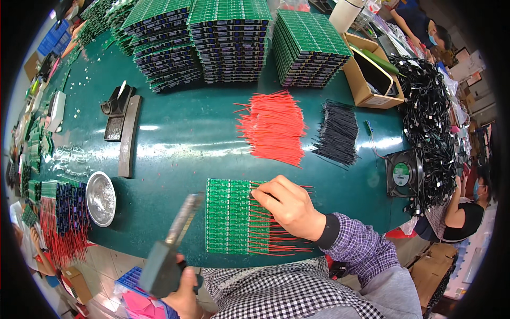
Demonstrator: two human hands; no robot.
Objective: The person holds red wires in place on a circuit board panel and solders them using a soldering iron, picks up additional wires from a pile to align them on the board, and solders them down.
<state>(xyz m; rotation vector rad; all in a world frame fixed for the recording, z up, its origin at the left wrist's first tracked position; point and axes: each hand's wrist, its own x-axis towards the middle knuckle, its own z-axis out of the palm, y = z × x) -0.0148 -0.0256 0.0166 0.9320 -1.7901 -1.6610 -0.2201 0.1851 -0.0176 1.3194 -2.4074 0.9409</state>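
1. The left hand (186,295) is closed around the handle of a dark hand tool (159,270), which is blurred. Its long metal nozzle points up toward the panel, the end just beside the panel's left edge in this view; its height above the table cannot be determined.
2. The right hand (289,207) is over the upper right part of the panel, fingers curled inward. Whether the fingertips pinch a wire cannot be determined.
3. The green circuit-board panel (228,218) lies flat at the near edge of the green table (175,143), in front of the person. Red wires (287,248) lie across its right part and extend beyond its right edge.
4. Beyond the panel lies a pile of loose red wires (273,127); a pile of black wires (337,133) is to its right.
5. A metal bowl (101,212) stands left of the panel.
6. A black fan (401,173) stands at the right, near bundled black cables (427,127).
7. Tall board stacks (228,48) stand at the far side.
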